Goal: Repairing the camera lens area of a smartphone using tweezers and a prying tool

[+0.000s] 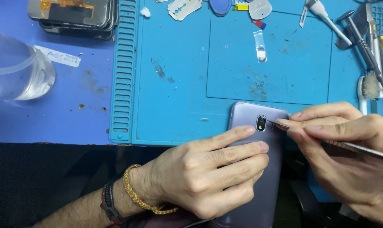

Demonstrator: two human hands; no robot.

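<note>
The left hand (212, 173) lies flat, fingers together, on the grey phone (259, 169) while the right hand (347, 152) pinches metal tweezers (351, 146) at its camera lens (261, 123).

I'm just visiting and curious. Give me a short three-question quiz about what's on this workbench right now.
1. True or false: the left hand lies flat on the phone.
2. What does the tip of the metal tool in the right hand touch: (a) the camera lens, (b) the toothbrush, (c) the clear cup?
3. What colour is the work mat?

Key: 1 true. 2 a. 3 light blue.
</note>
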